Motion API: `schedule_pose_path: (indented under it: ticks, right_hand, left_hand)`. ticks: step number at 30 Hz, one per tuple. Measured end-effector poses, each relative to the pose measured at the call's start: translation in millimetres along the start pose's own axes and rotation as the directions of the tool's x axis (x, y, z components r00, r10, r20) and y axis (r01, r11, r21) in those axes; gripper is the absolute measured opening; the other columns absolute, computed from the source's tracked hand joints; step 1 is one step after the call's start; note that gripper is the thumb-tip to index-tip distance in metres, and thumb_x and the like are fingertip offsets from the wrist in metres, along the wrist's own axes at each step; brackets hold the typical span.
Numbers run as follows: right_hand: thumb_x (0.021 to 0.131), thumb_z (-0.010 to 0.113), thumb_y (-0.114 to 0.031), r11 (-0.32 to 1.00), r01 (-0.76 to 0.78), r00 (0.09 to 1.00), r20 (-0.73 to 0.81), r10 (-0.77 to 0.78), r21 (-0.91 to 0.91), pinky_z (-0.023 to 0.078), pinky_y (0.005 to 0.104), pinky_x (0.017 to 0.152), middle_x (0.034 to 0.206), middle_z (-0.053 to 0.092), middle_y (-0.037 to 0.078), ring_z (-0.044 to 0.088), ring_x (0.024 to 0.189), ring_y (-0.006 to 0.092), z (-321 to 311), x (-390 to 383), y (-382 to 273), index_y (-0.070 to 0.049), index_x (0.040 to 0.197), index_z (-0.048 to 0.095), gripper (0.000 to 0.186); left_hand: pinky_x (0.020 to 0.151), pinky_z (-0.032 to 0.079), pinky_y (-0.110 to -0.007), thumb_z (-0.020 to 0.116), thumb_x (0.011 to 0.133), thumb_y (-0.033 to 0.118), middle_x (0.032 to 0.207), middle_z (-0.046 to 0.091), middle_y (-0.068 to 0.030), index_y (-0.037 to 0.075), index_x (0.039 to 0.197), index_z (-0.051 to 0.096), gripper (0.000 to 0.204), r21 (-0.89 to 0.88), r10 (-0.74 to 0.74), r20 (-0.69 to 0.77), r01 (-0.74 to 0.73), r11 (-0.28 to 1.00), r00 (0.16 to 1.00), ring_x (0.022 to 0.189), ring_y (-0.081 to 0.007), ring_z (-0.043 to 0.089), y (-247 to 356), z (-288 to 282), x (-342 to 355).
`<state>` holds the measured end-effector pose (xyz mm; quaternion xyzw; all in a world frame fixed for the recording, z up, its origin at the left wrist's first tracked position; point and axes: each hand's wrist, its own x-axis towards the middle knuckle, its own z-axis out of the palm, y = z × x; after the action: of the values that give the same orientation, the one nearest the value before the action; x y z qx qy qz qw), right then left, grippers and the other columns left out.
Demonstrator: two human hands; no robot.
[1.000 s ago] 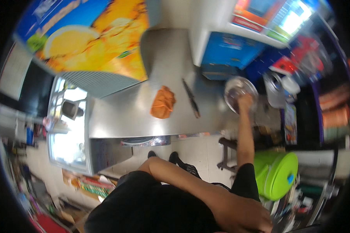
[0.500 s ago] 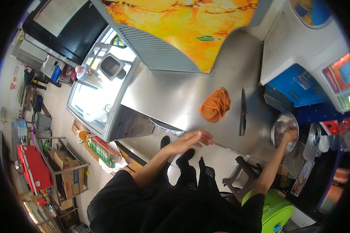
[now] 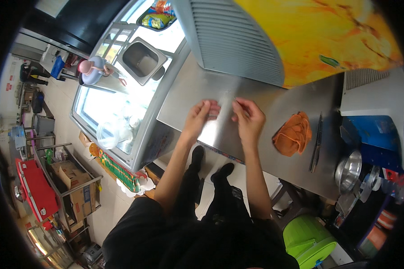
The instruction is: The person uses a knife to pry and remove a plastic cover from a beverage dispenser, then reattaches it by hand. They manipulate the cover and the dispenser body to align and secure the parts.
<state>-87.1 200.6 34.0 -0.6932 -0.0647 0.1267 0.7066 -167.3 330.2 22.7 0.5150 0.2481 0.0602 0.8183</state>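
Above the steel counter, my left hand has its fingers loosely bent and apart, holding nothing visible. Facing it a short way to the right is my right hand, thumb and forefinger drawn close; anything between them is too small to make out. An orange cloth lies crumpled to the right of both, with a long dark knife beside it. Farther right, a metal bowl stands at the counter's end.
A glass-topped chiller with a steel pan adjoins at left. A yellow-panelled machine and a white machine back the counter. A green lidded bucket and dark stool stand below right; a cart is at left.
My right hand has left the metal bowl and come left, opposite my left hand, which has risen over the counter. The view has swung left, bringing the chiller nearer the middle.
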Motion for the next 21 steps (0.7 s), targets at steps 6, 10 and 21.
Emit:
schedule_pose_path:
  ticks: [6,10,21]
  right_hand:
    - [0.081,0.064,-0.008,0.951,0.232,0.962,-0.097,-0.255,-0.202,0.047,0.0206,0.053,0.074,0.063,0.002,0.057,0.065,0.007,89.4,53.4,57.4,-0.001,0.089,0.066,0.011]
    - [0.082,0.063,-0.009,0.964,0.208,0.949,-0.204,-0.24,-0.166,0.047,0.0208,0.054,0.082,0.066,0.003,0.058,0.067,0.0076,101.1,63.6,63.1,-0.002,0.088,0.066,0.01]
    - [0.08,0.064,-0.006,0.95,0.199,0.91,-0.316,-0.27,-0.24,0.047,0.0252,0.068,0.079,0.066,0.007,0.061,0.073,0.0133,112.6,74.7,57.9,-0.001,0.085,0.066,0.007]
  left_hand:
    - [0.076,0.05,-0.03,0.045,0.094,0.027,0.094,0.059,-0.0107,-0.001,0.105,0.052,0.031,-0.073,0.036,-0.054,-0.04,0.997,0.998,0.084,-0.0182,0.061,8.2,-47.5,61.3]
    - [0.082,0.05,-0.03,0.048,0.093,0.023,0.098,0.059,-0.0123,-0.003,0.105,0.052,0.029,-0.077,0.005,-0.026,-0.007,0.997,1.0,0.09,-0.0197,0.061,13.2,-53.4,72.5]
    - [0.072,0.051,-0.025,0.054,0.087,0.009,0.088,0.062,-0.0109,-0.008,0.098,0.06,0.021,-0.049,0.076,-0.054,-0.079,0.996,0.996,0.078,-0.014,0.062,19.0,-36.1,105.2]
